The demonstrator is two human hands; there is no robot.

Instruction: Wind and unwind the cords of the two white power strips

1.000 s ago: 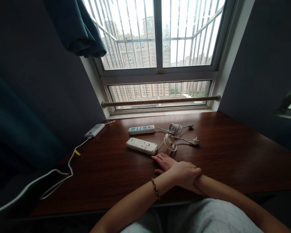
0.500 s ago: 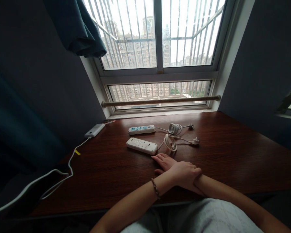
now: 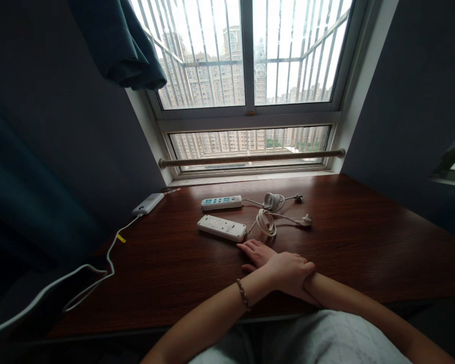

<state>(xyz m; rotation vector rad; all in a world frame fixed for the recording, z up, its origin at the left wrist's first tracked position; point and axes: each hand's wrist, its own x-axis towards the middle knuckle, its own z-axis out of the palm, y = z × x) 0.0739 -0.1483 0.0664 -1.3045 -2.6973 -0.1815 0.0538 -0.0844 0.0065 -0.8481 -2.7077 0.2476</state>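
Observation:
My right hand (image 3: 255,252) lies flat on the dark wooden desk (image 3: 364,242), fingers stretched out and apart, holding nothing. Its fingertips stop just short of a white power strip (image 3: 222,228). My left hand (image 3: 292,274), a braided bracelet on its wrist, rests across my right wrist with the fingers curled over it. A second power strip (image 3: 222,202) with blue sockets lies farther back. Each strip's coiled white cord (image 3: 266,222) and plug (image 3: 306,220) lie to its right.
A white power bank (image 3: 147,203) sits at the desk's back left, and its white cable (image 3: 109,253) runs off the left edge. A wooden rail (image 3: 250,158) crosses the barred window behind. A dark curtain (image 3: 117,45) hangs at upper left. Dark walls flank the desk.

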